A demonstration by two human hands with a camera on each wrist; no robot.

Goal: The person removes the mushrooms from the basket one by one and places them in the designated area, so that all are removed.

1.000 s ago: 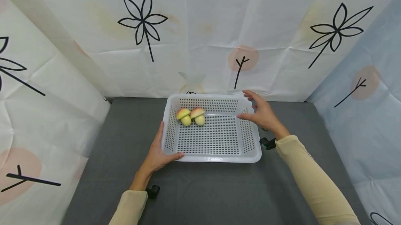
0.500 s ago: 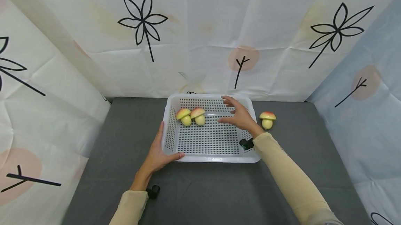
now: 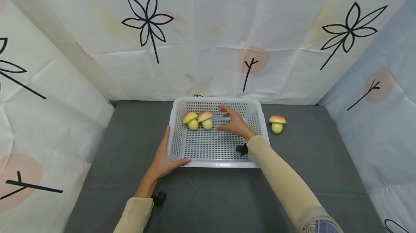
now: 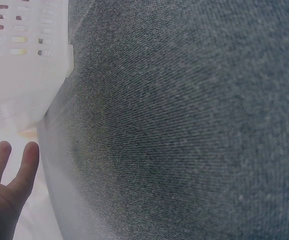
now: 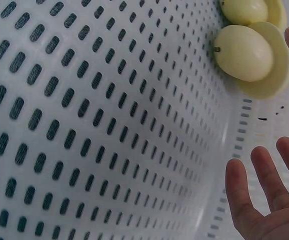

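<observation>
On the near side of the table: a grey cloth-covered table (image 3: 211, 197) carries everything, and both sleeved forearms reach in from the bottom edge.
Left hand: the left hand (image 3: 162, 159) lies against the near-left corner of the basket, fingers straight along its left wall and the thumb along the front rim; it curls round nothing. The left wrist view shows the fingertips (image 4: 14, 160) straight beside the white wall.
Basket: the white perforated basket (image 3: 224, 164) sits at the middle of the table, towards the back.
Right hand: the right hand (image 3: 232, 123) hovers inside the basket over its floor, fingers spread and relaxed, holding nothing, just right of the mushrooms. The right wrist view shows the fingers (image 5: 264, 180) apart above the slotted floor.
Mushrooms in the basket: two toy mushrooms (image 3: 198, 120) with red-yellow caps stand side by side, touching, in the far-left corner.
Mushroom outside: a third mushroom (image 3: 277, 123) stands upright on the table, just right of the basket.
Backdrop: white sheets (image 3: 208, 34) printed with black leaves.
</observation>
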